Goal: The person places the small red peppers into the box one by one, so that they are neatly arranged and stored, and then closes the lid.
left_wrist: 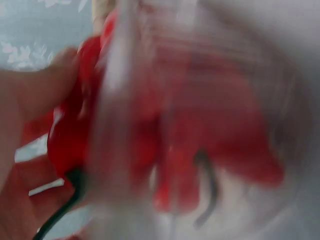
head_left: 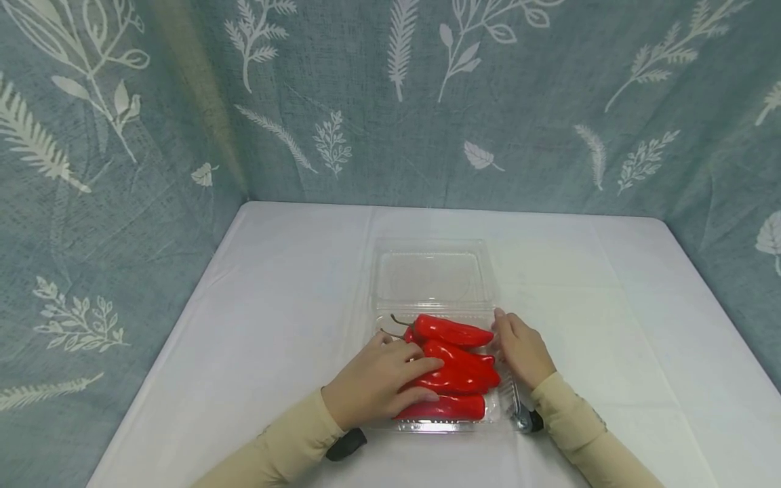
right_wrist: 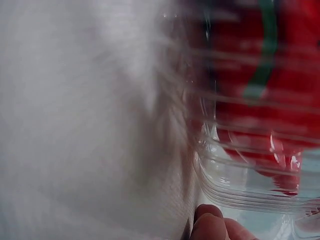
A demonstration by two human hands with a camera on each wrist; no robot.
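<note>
Several glossy red peppers (head_left: 454, 376) with thin stems lie crosswise in a clear plastic clamshell box (head_left: 421, 427). My left hand (head_left: 384, 379) reaches over their left ends, palm down, with the fingers bent and spread. In the left wrist view its thumb and fingers lie around a red pepper (left_wrist: 70, 145) with a green stem; the clear wall blurs the peppers beyond. My right hand (head_left: 523, 349) is at the box's right side, fingers rather straight with the tips by its edge. The right wrist view shows those fingertips (right_wrist: 210, 227) beside the box's ribbed corner.
The box's clear lid (head_left: 433, 274) lies folded back flat, away from me. A white cloth (head_left: 293, 271) covers the table. A patterned blue-green curtain (head_left: 366, 102) hangs behind and at the sides. Dark wrist devices (head_left: 346, 445) show under both wrists.
</note>
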